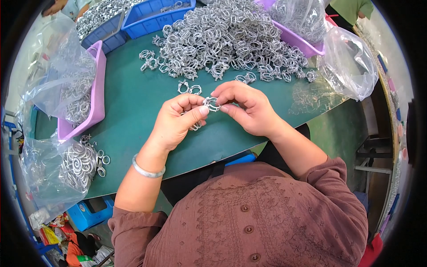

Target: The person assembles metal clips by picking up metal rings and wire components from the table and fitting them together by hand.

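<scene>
Between my two hands is a silvery metal ring clamp (212, 104), held just above the green table. My left hand (184, 115) pinches its left side with thumb and forefinger. At its right side, the thumb and fingertips of my right hand (244, 107) close on it. Another ring piece (195, 126) shows partly under my left fingers; whether that hand holds it, I cannot tell. Just beyond my left hand lie loose ring clamps (183, 86). A big heap of similar ring clamps (227, 38) covers the far middle of the table.
A pink bin (98, 89) with a clear bag of metal parts stands at the left. Flat rings (80, 164) spill from a bag nearer me. Blue bins (153, 20) sit at the back, a purple bin (298, 42) at far right. The green table's (133, 102) front edge runs before me.
</scene>
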`<state>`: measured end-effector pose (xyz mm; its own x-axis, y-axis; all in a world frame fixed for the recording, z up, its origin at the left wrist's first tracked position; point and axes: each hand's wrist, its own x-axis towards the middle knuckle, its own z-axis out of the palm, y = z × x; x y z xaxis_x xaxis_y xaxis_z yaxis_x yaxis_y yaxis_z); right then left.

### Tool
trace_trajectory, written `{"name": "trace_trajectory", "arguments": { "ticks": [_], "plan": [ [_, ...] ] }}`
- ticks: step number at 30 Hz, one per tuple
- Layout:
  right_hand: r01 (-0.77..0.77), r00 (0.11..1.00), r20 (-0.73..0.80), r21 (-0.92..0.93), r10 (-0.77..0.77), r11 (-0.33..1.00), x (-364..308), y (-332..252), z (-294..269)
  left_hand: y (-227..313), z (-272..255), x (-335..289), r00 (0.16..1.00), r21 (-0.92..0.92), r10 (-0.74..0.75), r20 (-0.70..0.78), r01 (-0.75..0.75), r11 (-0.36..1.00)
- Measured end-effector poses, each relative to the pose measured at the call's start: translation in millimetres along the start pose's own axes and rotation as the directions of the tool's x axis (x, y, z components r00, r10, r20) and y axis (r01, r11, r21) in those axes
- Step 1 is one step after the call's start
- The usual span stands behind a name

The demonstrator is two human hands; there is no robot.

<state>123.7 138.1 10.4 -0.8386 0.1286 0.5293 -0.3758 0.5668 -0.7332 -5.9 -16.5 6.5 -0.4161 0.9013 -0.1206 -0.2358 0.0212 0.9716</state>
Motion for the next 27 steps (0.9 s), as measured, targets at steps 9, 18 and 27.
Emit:
{"name": "trace_trajectory", "arguments": {
  "ticks": [9,18,27],
  "plan": [
    [-0.104,0.982,-0.111,0.373,0.156,0.922,-8,2,10,-4,-1,-1,0.998,-0.014,0.063,0.02,-0.063,0.998],
    [-0.025,0.984,-0.167,0.238,0.067,0.971,-7,2,12,-3,1,0,0.999,0.027,0.038,0.013,-0.038,0.999],
    [-0.011,0.987,-0.153,0.232,0.048,0.973,-4,-1,13,-7,-7,1,0.995,-0.151,-0.027,0.098,0.042,0.988]
  ]
}}
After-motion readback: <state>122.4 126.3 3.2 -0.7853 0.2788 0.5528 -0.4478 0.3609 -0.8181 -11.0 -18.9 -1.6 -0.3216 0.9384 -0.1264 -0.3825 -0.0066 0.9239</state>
